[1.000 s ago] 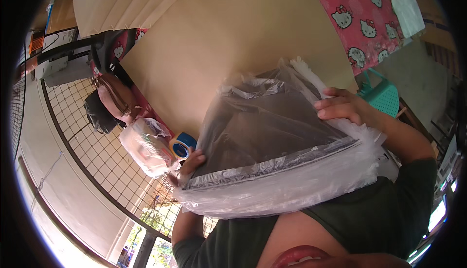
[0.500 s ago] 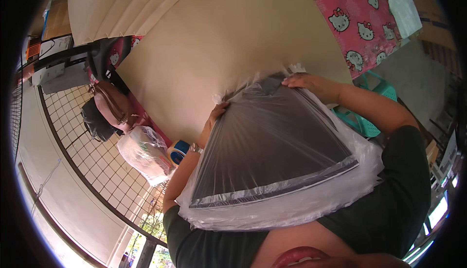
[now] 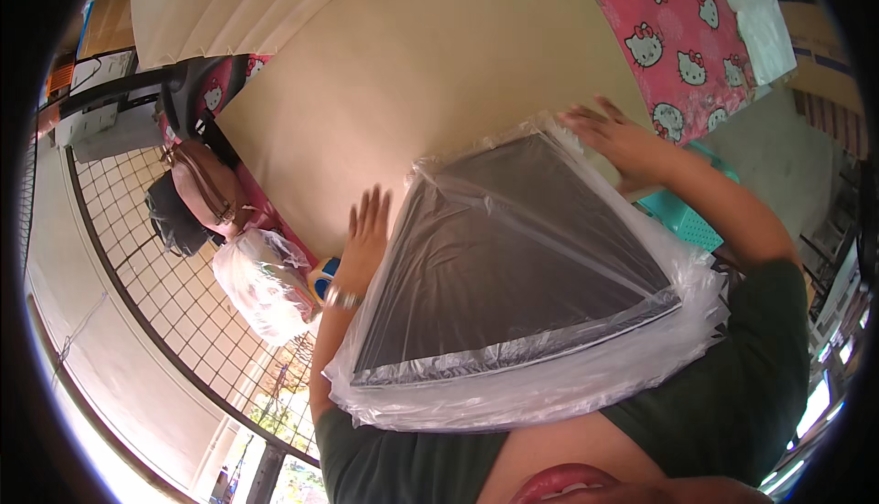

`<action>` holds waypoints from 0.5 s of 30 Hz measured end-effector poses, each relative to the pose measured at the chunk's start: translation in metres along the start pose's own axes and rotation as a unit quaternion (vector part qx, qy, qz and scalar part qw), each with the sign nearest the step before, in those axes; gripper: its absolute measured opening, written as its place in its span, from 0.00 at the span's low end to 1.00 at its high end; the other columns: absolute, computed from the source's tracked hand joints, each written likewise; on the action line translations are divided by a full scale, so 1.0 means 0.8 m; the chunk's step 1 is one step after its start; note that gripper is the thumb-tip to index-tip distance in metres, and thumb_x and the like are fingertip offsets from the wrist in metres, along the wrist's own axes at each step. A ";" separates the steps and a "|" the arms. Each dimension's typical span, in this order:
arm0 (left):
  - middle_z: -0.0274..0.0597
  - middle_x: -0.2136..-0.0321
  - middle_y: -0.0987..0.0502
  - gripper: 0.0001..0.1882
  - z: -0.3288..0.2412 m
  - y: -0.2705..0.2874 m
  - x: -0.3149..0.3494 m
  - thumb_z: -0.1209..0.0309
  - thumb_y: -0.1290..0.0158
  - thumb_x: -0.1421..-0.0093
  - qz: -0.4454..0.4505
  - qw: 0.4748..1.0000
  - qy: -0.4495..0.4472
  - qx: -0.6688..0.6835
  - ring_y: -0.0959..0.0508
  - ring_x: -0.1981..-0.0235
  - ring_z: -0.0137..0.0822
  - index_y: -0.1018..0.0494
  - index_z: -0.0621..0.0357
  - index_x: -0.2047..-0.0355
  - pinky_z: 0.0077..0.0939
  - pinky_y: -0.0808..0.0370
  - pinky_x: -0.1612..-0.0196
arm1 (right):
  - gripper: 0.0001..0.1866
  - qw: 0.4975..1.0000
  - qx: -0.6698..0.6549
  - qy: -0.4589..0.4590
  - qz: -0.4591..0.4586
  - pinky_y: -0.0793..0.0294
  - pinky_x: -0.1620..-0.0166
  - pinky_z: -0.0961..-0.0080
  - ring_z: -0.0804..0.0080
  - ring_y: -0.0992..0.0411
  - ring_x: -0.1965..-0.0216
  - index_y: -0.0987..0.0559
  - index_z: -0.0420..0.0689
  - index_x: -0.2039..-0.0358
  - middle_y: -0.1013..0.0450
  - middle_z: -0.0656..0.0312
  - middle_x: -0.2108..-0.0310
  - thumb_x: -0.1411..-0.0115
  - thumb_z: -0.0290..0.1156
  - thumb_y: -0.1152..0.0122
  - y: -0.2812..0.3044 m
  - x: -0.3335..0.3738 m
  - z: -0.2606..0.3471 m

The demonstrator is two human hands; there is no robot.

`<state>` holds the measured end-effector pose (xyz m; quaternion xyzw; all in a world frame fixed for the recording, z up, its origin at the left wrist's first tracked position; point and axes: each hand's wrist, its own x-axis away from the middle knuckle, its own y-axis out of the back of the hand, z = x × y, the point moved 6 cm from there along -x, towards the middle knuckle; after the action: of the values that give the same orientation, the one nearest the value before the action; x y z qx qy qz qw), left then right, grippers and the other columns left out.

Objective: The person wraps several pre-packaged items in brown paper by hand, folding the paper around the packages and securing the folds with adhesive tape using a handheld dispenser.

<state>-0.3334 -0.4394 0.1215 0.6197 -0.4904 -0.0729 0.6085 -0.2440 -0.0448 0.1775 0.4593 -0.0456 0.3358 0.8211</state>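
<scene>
A dark flat panel [image 3: 513,257] wrapped in clear plastic lies tilted in front of me, its far corner on a large brown cardboard sheet [image 3: 412,74]. My left hand [image 3: 366,229] is flat on the cardboard against the panel's left edge, fingers spread. There is a watch on that wrist. My right hand [image 3: 618,138] rests with spread fingers on the plastic at the panel's far right corner. Neither hand is closed around anything. The near edge of the panel rests against my chest.
A pink cloth with cat figures [image 3: 678,37] covers the table at the upper right. Stacked cardboard sheets [image 3: 229,0] lie at the upper left. A brown bag [image 3: 206,193], a clear plastic bag [image 3: 261,284] and a wire grid [image 3: 137,257] stand left; a teal stool [image 3: 682,216] stands right.
The wrapped panel has come down from upright onto the cardboard. Both hands have let go of its edges and now lie with spread fingers beside and on it.
</scene>
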 end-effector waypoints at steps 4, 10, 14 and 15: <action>0.57 0.39 0.42 0.29 -0.026 0.064 0.134 0.62 0.57 0.37 -0.288 0.839 0.047 0.459 0.44 0.36 0.48 0.47 0.60 0.38 0.48 0.55 0.32 | 0.64 0.987 -0.104 0.046 -0.114 0.64 0.32 0.52 0.58 0.54 0.32 0.55 0.44 0.33 0.49 0.52 0.35 0.66 0.44 0.24 0.083 0.089 0.087; 0.55 0.46 0.37 0.25 -0.062 0.099 0.155 0.63 0.56 0.37 -0.381 0.748 0.034 0.543 0.39 0.40 0.46 0.43 0.61 0.42 0.47 0.53 0.33 | 0.59 0.926 -0.211 0.181 -0.255 0.61 0.33 0.51 0.57 0.53 0.33 0.54 0.44 0.34 0.48 0.51 0.36 0.62 0.45 0.28 0.097 0.103 0.144; 0.54 0.50 0.34 0.23 -0.060 0.103 0.152 0.63 0.55 0.37 -0.424 0.712 0.027 0.559 0.36 0.44 0.45 0.40 0.61 0.45 0.47 0.51 0.33 | 0.56 0.912 -0.242 0.202 -0.264 0.59 0.34 0.51 0.56 0.51 0.34 0.53 0.44 0.34 0.47 0.49 0.36 0.59 0.45 0.32 0.071 0.081 0.139; 0.54 0.51 0.33 0.23 -0.059 0.102 0.146 0.63 0.55 0.37 -0.428 0.704 0.024 0.566 0.35 0.44 0.45 0.39 0.61 0.45 0.47 0.51 0.33 | 0.55 0.910 -0.249 0.199 -0.266 0.58 0.35 0.51 0.56 0.51 0.34 0.53 0.44 0.35 0.47 0.49 0.37 0.58 0.46 0.32 0.061 0.076 0.133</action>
<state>-0.2838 -0.4704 0.2598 0.9923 -0.1071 -0.0195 0.0584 -0.2008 -0.0799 0.2970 0.1583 0.1608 0.1671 0.9598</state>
